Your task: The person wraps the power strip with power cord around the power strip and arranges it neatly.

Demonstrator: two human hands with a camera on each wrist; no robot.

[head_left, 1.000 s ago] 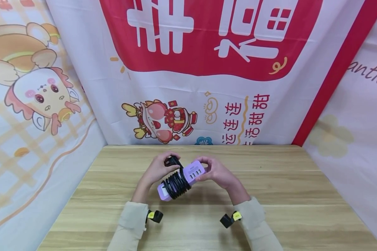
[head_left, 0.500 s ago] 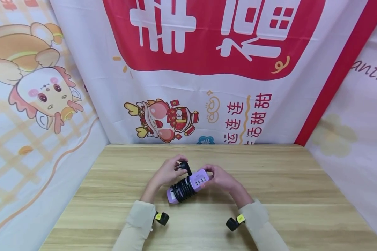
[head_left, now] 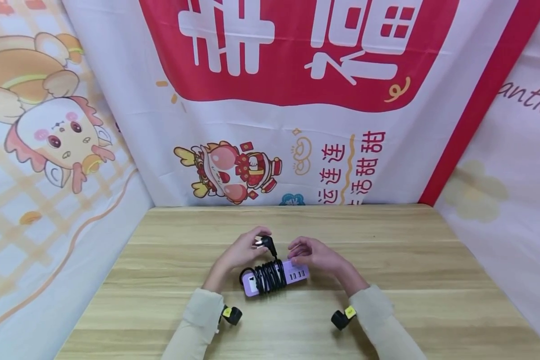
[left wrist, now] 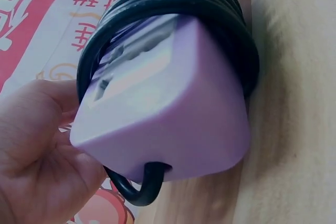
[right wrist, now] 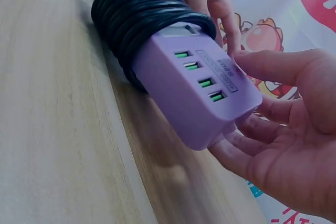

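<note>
A purple power strip (head_left: pixel 299 272) with USB ports lies at the middle of the wooden table, a black cord (head_left: pixel 270 276) wound several times round it. At its far side my left hand (head_left: pixel 243 250) pinches the black plug (head_left: pixel 268 245) between thumb and fingers. In the left wrist view the plug is hidden behind the strip. My right hand (head_left: pixel 317 255) is at the strip's port end, fingers loosely bent and the thumb at its far edge. In the right wrist view the thumb (right wrist: pixel 273 66) meets or nearly meets that edge, and some fingertips are hidden behind the end.
The wooden table (head_left: pixel 409 300) ends at a printed cloth backdrop (head_left: pixel 234 115). Printed cloth walls stand at the left (head_left: pixel 49 200) and right (head_left: pixel 499 150). A black wrist camera (head_left: pixel 234 315) sits at the left cuff, another (head_left: pixel 340 319) at the right.
The power strip has come down and turned flatter, its port end now nearer the person. My left hand has shifted right with the plug. The right hand's grip on the strip's end has loosened.
</note>
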